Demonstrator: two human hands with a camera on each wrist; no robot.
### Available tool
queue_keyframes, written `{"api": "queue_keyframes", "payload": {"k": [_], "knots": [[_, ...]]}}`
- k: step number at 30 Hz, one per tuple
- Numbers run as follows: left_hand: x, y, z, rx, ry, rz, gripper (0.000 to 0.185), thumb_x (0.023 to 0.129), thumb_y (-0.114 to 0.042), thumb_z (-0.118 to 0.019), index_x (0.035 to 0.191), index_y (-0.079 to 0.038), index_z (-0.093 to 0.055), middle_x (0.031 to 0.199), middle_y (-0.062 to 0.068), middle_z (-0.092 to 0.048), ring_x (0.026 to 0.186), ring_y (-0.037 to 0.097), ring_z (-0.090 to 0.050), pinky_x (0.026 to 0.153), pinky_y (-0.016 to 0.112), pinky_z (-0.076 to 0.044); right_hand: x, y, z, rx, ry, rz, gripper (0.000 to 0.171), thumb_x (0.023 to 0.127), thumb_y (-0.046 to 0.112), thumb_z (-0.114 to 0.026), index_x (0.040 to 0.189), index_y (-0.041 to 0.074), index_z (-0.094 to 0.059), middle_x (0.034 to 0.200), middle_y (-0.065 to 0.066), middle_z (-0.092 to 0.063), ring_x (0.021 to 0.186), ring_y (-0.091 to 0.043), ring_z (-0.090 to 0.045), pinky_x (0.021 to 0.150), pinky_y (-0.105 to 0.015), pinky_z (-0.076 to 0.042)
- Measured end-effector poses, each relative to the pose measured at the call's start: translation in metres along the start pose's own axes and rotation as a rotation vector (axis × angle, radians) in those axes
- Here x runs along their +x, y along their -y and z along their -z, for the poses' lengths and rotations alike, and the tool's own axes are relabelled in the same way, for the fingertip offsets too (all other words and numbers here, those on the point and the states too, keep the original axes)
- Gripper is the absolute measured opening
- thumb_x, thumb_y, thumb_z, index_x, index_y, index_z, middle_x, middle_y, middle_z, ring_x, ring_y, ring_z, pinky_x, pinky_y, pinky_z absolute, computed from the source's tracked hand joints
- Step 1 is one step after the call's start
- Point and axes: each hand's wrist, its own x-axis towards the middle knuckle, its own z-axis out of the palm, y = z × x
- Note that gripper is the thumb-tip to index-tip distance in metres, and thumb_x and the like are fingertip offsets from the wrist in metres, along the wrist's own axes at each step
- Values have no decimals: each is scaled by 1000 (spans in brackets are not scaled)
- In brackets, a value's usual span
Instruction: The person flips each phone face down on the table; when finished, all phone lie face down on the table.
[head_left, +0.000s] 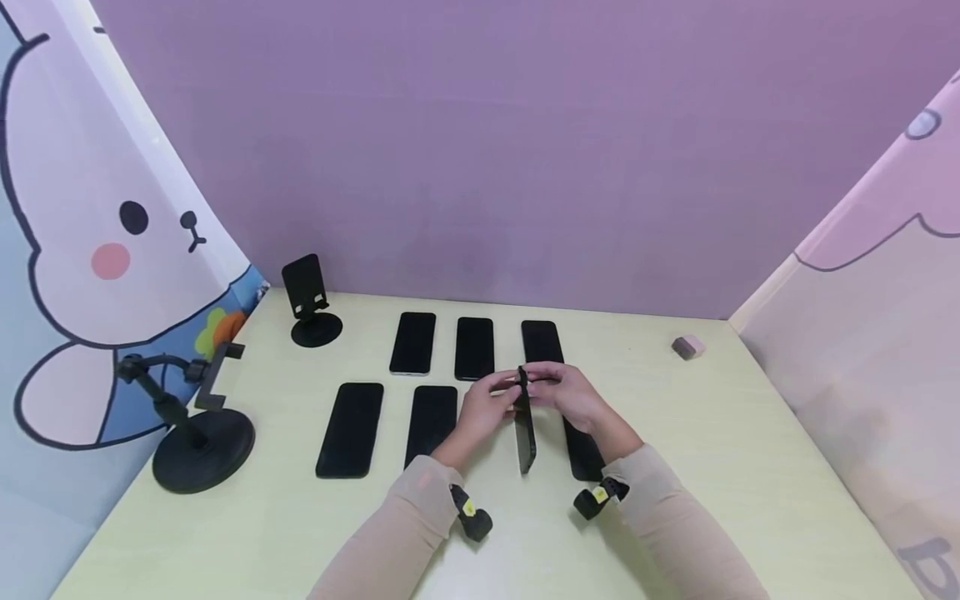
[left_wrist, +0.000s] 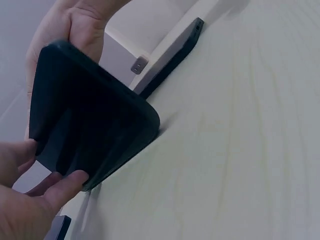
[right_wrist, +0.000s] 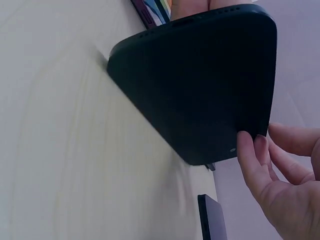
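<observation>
A black smartphone (head_left: 524, 437) stands on edge above the middle of the table, seen nearly edge-on in the head view. My left hand (head_left: 482, 410) grips its far end from the left, fingertips against the glossy dark face (left_wrist: 90, 125). From the other side, my right hand (head_left: 573, 396) pinches the same end, its fingers on the matte back (right_wrist: 200, 85), where a small light dot shows. The phone's lower edge is close to the tabletop; whether it touches is unclear. Flat phones lie on both sides, one (head_left: 582, 454) under the right forearm and another (head_left: 432, 421) beside the left wrist.
More dark phones lie flat: one (head_left: 350, 430) front left, and a back row of three (head_left: 412, 343). A black folding phone stand (head_left: 305, 287) and a jointed stand with a round base (head_left: 202, 454) are at left. A small two-tone block (head_left: 687, 347) sits far right.
</observation>
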Motion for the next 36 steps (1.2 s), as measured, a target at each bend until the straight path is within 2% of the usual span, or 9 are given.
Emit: {"api": "queue_keyframes", "payload": {"k": [4,7,13,16,21,24,28,33,36], "knots": [[0,0,1,-49,0,2,28,94,-3,-64,122,-1,-66,109,18,-64,87,25,-69,69,36,-58,0,-1,-1,8,-1,8,41,90,-19,-51,131,-20,-44,112,-23,-52,90,-16,-62,85,-36,-53],[-1,-1,2,-27,-8,-11,29,94,-3,-65,122,-2,-66,108,18,-65,84,25,-69,68,35,-58,1,-4,-2,-7,2,-4,44,90,-18,-52,133,-18,-43,113,-25,-51,90,-16,-62,84,-36,-54],[-1,-8,5,94,-19,-47,32,93,-7,-66,124,-1,-65,103,18,-68,77,24,-71,65,33,-58,3,-11,-2,-63,10,-21,46,91,-13,-55,135,-17,-41,116,-27,-51,93,-20,-63,85,-39,-53],[-1,-8,7,188,-6,-68,34,92,-8,-67,125,-1,-64,102,18,-69,79,25,-70,67,35,-57,4,-15,-2,-117,8,-23,43,91,-11,-57,132,-17,-45,115,-25,-54,94,-22,-63,84,-39,-54],[-3,0,9,369,-19,-110,32,88,-5,-69,120,-1,-67,100,17,-70,90,27,-69,77,38,-54,3,-22,-3,-296,-32,-44,37,88,-8,-66,124,-11,-57,111,-20,-62,98,-25,-60,81,-34,-54],[-4,1,11,376,-28,-92,33,87,-1,-69,120,1,-66,98,19,-69,87,27,-69,75,38,-55,4,-25,-4,-419,-72,-56,37,86,-5,-70,122,-7,-61,108,-17,-63,100,-28,-59,80,-33,-53],[-2,1,14,419,-22,-57,36,87,-2,-69,123,0,-64,94,15,-68,82,24,-67,72,36,-54,6,-28,-5,-524,-107,-72,38,83,-5,-72,120,-4,-64,102,-13,-63,97,-27,-57,79,-35,-50],[1,1,18,517,-14,-9,36,84,-3,-73,120,-2,-65,84,8,-66,72,18,-62,66,32,-51,6,-30,-6,-597,-117,-71,37,81,-3,-75,116,0,-66,98,-9,-62,91,-23,-55,78,-36,-47],[2,-1,20,561,1,-8,36,83,-4,-75,118,-1,-66,84,9,-67,73,19,-62,67,34,-52,6,-29,-7,-626,-114,-61,36,80,-3,-76,115,1,-66,96,-8,-62,90,-23,-56,77,-36,-48]]}}
